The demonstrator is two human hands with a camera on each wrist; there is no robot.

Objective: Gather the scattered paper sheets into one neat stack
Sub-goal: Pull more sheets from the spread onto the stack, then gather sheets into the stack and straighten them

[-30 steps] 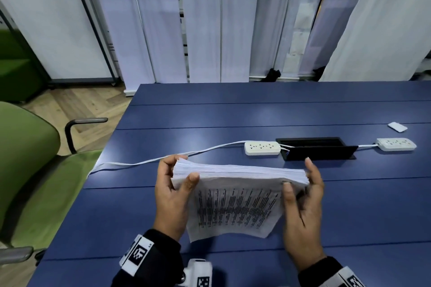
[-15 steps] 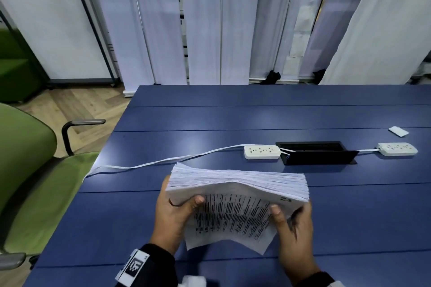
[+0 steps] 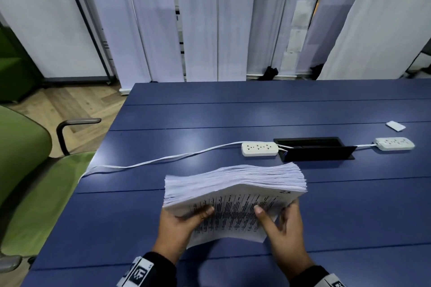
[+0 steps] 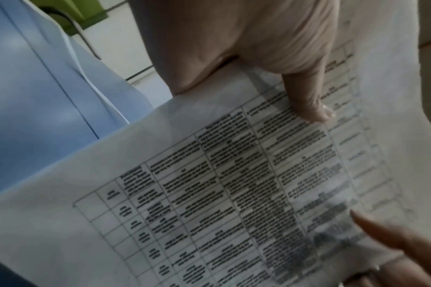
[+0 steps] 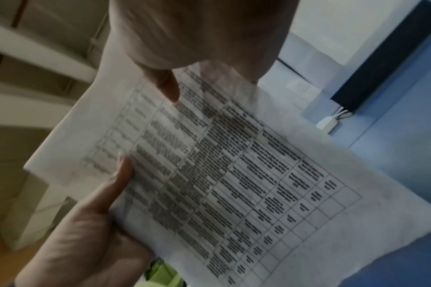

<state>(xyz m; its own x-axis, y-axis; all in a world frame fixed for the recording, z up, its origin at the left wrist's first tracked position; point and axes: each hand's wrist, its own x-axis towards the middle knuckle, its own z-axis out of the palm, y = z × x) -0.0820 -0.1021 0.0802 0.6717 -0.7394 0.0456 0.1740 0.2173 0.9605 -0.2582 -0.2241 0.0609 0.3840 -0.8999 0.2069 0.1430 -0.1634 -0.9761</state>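
A thick stack of white paper sheets (image 3: pixel 233 182) stands on its long edge, its printed table face (image 3: pixel 231 219) turned toward me, over the near part of the blue table (image 3: pixel 349 216). My left hand (image 3: pixel 186 219) grips its lower left part, thumb on the print. My right hand (image 3: pixel 277 221) grips the lower right, thumb on the face and fingers behind. The top edges fan slightly and are uneven. In the left wrist view the left hand's thumb (image 4: pixel 307 104) presses the printed sheet (image 4: pixel 209 194). The right wrist view shows the same sheet (image 5: pixel 246 174) under the right hand's thumb (image 5: pixel 169 87).
Behind the stack lie a white power strip (image 3: pixel 259 148) with its cable (image 3: pixel 151 162) running off the left table edge, a black cable box (image 3: pixel 314 149) and a second strip (image 3: pixel 394 143). A small white card (image 3: pixel 395 126) lies far right. A green chair (image 3: pixel 23 170) stands left.
Both hands have slid from the stack's side edges down to its lower part, thumbs now on the printed face. The stack's top edge has fanned out wider.
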